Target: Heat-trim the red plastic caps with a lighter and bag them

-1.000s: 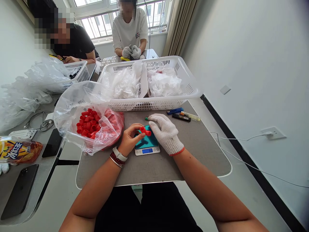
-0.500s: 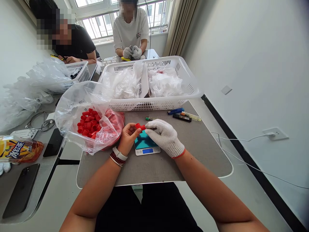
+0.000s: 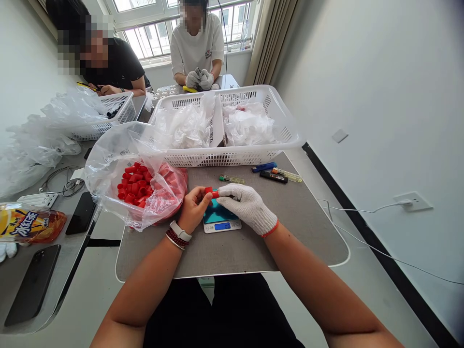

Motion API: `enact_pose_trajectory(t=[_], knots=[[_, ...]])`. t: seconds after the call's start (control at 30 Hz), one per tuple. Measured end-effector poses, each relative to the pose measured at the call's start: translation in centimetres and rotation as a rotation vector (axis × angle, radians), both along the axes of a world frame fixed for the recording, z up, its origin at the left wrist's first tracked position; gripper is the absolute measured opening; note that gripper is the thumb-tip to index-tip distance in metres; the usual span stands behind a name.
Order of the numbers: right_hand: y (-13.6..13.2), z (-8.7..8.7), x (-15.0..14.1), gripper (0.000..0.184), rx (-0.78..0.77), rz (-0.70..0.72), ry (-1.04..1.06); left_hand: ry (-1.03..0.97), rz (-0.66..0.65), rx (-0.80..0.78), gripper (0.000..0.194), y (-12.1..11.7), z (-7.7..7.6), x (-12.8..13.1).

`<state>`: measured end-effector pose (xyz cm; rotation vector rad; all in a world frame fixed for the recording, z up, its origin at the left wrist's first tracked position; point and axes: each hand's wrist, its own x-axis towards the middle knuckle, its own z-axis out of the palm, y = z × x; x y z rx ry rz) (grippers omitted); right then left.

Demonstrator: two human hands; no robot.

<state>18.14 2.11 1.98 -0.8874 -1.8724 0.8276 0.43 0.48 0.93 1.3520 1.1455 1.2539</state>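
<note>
A light fingertip pinch at both ends suits the small red fitting (image 3: 214, 195), held above the far part of the scale (image 3: 222, 226) — wrists low and steady. The bare left hand (image 3: 193, 207) grips its left end between thumb and fingers; the gloved right hand (image 3: 246, 202) closes on its right end — palm turned inward, forearm angled in from the near right.
</note>
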Motion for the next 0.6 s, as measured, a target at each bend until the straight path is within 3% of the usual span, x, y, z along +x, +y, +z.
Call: enact_pose_trajectory(t=[0.17, 0.43, 0.6], knots=[[0.0, 0.1, 0.1, 0.010, 0.041, 0.014, 0.002, 0.070, -0.027, 0.005, 0.049, -0.3, 0.3, -0.1], [0.1, 0.0, 0.3, 0.009, 0.050, -0.066, -0.031, 0.054, 0.020, 0.094, 0.040, 0.1, -0.8, 0.1], [0.2, -0.2, 0.4, 0.011, 0.073, -0.058, -0.028, 0.104, 0.003, 0.050, 0.043, -0.2, 0.1, 0.0]])
